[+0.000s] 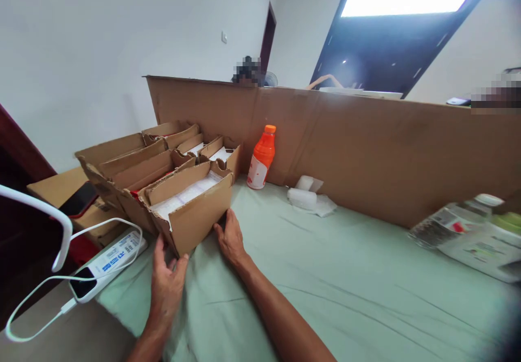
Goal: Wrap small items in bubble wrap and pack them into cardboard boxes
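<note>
An open cardboard box [194, 216] filled with white packets stands at the left of a pale green cloth-covered table [325, 286]. My left hand [166, 280] grips the box's near left corner from below. At the near right bottom edge of the same box rests my right hand [230, 238], fingers tucked under it. Behind it stand more open cardboard boxes [134, 166] in a row, also holding white contents.
A tall cardboard wall [366, 145] runs across the table's back. An orange bottle [261, 157] stands against it, with white packets [303, 196] nearby. A white power bank [106, 264] with cable lies at left. Bagged bottles [468, 229] lie at right.
</note>
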The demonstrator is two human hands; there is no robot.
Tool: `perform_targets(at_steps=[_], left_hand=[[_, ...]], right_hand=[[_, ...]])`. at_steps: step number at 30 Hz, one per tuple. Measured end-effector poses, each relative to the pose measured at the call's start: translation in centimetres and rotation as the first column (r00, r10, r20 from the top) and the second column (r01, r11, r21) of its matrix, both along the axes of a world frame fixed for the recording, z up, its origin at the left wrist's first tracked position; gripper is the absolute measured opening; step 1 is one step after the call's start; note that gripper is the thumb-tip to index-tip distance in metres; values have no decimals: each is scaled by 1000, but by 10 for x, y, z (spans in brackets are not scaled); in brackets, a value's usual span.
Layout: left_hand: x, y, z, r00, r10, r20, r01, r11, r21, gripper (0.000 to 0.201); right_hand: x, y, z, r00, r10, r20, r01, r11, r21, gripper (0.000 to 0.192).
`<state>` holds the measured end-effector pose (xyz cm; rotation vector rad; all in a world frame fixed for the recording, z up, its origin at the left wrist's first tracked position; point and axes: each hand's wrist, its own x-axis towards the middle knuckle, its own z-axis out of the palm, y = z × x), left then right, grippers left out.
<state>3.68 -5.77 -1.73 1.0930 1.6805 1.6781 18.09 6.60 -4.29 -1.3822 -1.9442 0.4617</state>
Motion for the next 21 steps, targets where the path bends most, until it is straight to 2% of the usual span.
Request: perform_targets(at_steps=[2,5,9,12,16,21], left_hand=[[0,10,-7,997,22,81,-22,1000,3,79],[-1,18,-23,989,14,146,-8,999,-44,87],[-6,18,-42,988,-22,152,39,994,-106,91],[-8,10,-49,996,-54,66,61,993,-106,88],[-6,-11,-54,987,-76,-140,58,989,-133,82],[-10,-29,-54,886,-180,-427,109,977,-185,75]], right_hand=[[-7,5,0,996,14,93,-12,1000,-17,68],[-11,4,3,976,56,211,-52,998,-23,60],[-6,-18,6,945,103,311,-105,994,-11,51],[4,-51,4,908,149,392,-161,987,-2,54],[24,-113,1,848,265,459,-301,954,5,61],[36,-192,8,808,331,487,-405,913,53,66]])
